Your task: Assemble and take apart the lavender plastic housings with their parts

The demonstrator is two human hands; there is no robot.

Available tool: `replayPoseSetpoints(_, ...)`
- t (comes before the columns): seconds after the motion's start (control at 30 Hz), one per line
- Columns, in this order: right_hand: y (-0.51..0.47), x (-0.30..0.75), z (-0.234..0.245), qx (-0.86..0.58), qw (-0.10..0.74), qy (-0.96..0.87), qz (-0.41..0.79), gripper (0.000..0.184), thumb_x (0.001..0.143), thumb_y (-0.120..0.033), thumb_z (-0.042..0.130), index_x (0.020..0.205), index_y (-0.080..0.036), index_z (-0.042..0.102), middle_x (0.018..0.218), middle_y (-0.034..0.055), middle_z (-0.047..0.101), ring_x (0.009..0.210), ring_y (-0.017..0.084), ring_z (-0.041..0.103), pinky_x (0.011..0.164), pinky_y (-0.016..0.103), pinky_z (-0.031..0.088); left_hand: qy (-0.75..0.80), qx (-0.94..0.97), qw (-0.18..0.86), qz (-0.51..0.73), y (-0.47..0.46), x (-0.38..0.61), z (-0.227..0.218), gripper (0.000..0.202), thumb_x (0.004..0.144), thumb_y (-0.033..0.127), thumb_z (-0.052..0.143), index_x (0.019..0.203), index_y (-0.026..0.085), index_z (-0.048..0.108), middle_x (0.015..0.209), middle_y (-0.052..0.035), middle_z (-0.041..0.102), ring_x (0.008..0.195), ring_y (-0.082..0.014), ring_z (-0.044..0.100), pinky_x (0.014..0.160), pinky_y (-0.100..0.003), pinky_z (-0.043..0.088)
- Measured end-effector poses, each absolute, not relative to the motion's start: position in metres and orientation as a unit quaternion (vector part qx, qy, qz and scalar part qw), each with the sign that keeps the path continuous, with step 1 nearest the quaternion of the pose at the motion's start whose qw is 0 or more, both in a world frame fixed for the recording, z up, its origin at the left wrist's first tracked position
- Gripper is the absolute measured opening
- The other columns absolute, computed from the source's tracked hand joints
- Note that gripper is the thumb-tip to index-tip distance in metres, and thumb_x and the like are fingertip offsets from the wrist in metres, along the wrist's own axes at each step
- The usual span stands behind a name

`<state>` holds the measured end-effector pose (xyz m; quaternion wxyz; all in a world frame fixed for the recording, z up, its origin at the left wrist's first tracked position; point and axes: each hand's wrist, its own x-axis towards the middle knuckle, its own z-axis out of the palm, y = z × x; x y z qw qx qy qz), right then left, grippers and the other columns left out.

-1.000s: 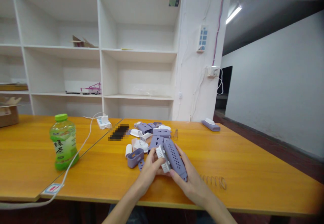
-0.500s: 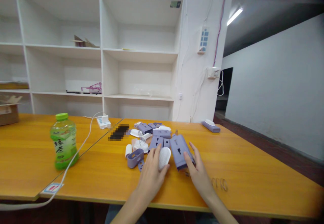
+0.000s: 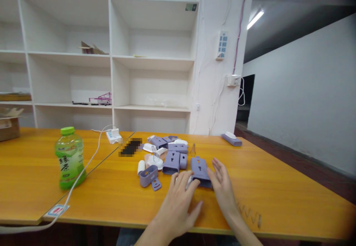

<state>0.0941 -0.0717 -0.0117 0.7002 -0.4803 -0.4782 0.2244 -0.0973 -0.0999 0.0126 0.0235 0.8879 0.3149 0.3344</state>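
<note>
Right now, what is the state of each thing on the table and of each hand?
Left hand: open, flat, fingers over a white part.
Right hand: open, touching the purple housing.
Purple housing: lying flat, slots up.
Green bottle: upright, capped.
Spring: lying loose.
Purple cup part: on its side.
Power strip: on the table, cord attached.

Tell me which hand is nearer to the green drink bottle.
Left. The left hand lies flat on the table, right of the green drink bottle; the right hand rests farther right, beside a purple plastic housing.
</note>
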Motion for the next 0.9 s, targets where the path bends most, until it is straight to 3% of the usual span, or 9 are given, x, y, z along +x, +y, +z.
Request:
replayPoseSetpoints(0.23, -0.099, 0.092, 0.022, -0.439, 0.732, -0.503, 0.135, 0.034, 0.093, -0.045, 0.06, 0.119, -0.024, 0.063, 0.131, 0.0088, 0.064, 0.126, 0.028, 0.057, 0.111, 0.047, 0.041, 0.209, 0.938, 0.013, 0.276, -0.101, -0.049, 0.013, 0.045, 0.094, 0.037, 0.059, 0.136, 0.023, 0.049, 0.143, -0.0102, 0.054, 0.134, -0.0288, 0.045, 0.121, -0.053, 0.023)
replayPoseSetpoints(0.4, -0.129, 0.122, 0.075, -0.41, 0.777, -0.476, 0.03, 0.027, 0.097, -0.04, 0.056, 0.118, -0.024, 0.063, 0.126, 0.0061, 0.065, 0.108, 0.023, 0.065, 0.1, 0.042, 0.047, 0.122, 0.962, -0.048, 0.238, -0.096, 0.007, 0.001, 0.052, 0.1, 0.057, 0.043, 0.134, 0.018, 0.048, 0.124, -0.0095, 0.065, 0.122, -0.0258, 0.056, 0.114, -0.052, 0.032)
replayPoseSetpoints(0.5, -0.146, 0.14, 0.104, -0.4, 0.794, -0.452, -0.078, 0.022, 0.096, -0.035, 0.06, 0.111, -0.02, 0.066, 0.111, 0.0072, 0.069, 0.094, 0.021, 0.067, 0.089, 0.04, 0.05, 0.071, 0.959, -0.135, 0.239, -0.102, 0.034, -0.02, 0.037, 0.103, 0.049, 0.043, 0.111, 0.016, 0.057, 0.098, -0.0045, 0.07, 0.097, -0.0225, 0.066, 0.089, -0.04, 0.048)
replayPoseSetpoints(0.57, -0.152, 0.151, 0.113, -0.399, 0.797, -0.439, -0.11, 0.02, 0.095, -0.033, 0.061, 0.108, -0.019, 0.066, 0.107, 0.0069, 0.069, 0.09, 0.021, 0.066, 0.087, 0.04, 0.05, 0.053, 0.954, -0.177, 0.235, -0.107, 0.045, -0.029, 0.023, 0.103, 0.036, 0.047, 0.095, 0.017, 0.058, 0.086, -0.0011, 0.069, 0.082, -0.0198, 0.067, 0.068, -0.034, 0.048)
replayPoseSetpoints(0.63, -0.151, 0.163, 0.114, -0.407, 0.797, -0.431, -0.118, 0.019, 0.095, -0.033, 0.061, 0.108, -0.02, 0.065, 0.107, 0.0067, 0.069, 0.092, 0.021, 0.066, 0.086, 0.04, 0.051, 0.076, 0.952, -0.168, 0.243, -0.11, 0.047, -0.023, 0.017, 0.102, 0.031, 0.05, 0.095, 0.018, 0.059, 0.081, 0.0005, 0.07, 0.073, -0.0189, 0.067, 0.058, -0.033, 0.044)
replayPoseSetpoints(0.67, -0.149, 0.17, 0.112, -0.416, 0.793, -0.429, -0.116, 0.02, 0.094, -0.034, 0.062, 0.109, -0.021, 0.065, 0.107, 0.0065, 0.069, 0.093, 0.021, 0.066, 0.086, 0.04, 0.051, 0.107, 0.951, -0.144, 0.253, -0.109, 0.043, -0.014, 0.016, 0.102, 0.031, 0.051, 0.103, 0.018, 0.059, 0.082, 0.0004, 0.071, 0.072, -0.0192, 0.068, 0.057, -0.033, 0.045)
replayPoseSetpoints(0.73, -0.143, 0.185, 0.104, -0.445, 0.778, -0.431, -0.106, 0.023, 0.093, -0.036, 0.063, 0.112, -0.023, 0.064, 0.109, 0.0056, 0.069, 0.094, 0.021, 0.066, 0.088, 0.04, 0.051, 0.209, 0.93, -0.078, 0.292, -0.098, 0.029, 0.016, 0.031, 0.102, 0.029, 0.05, 0.131, 0.018, 0.051, 0.097, -0.0027, 0.074, 0.082, -0.0206, 0.072, 0.061, -0.03, 0.048)
replayPoseSetpoints(0.8, -0.136, 0.2, 0.096, -0.487, 0.752, -0.436, -0.089, 0.026, 0.093, -0.039, 0.062, 0.114, -0.025, 0.063, 0.112, 0.0047, 0.069, 0.096, 0.021, 0.067, 0.09, 0.04, 0.051, 0.346, 0.882, 0.014, 0.321, -0.077, 0.007, 0.049, 0.033, 0.102, 0.026, 0.048, 0.135, 0.025, 0.05, 0.112, -0.0037, 0.074, 0.094, -0.0202, 0.072, 0.074, -0.028, 0.052)
replayPoseSetpoints(0.9, -0.124, 0.217, 0.085, -0.536, 0.715, -0.445, -0.058, 0.03, 0.091, -0.045, 0.06, 0.114, -0.025, 0.062, 0.114, 0.0051, 0.069, 0.097, 0.022, 0.069, 0.089, 0.041, 0.053, 0.429, 0.836, 0.03, 0.34, -0.034, -0.025, 0.083, 0.035, 0.101, 0.019, 0.04, 0.134, 0.017, 0.052, 0.11, -0.0123, 0.073, 0.102, -0.0261, 0.071, 0.087, -0.035, 0.052)
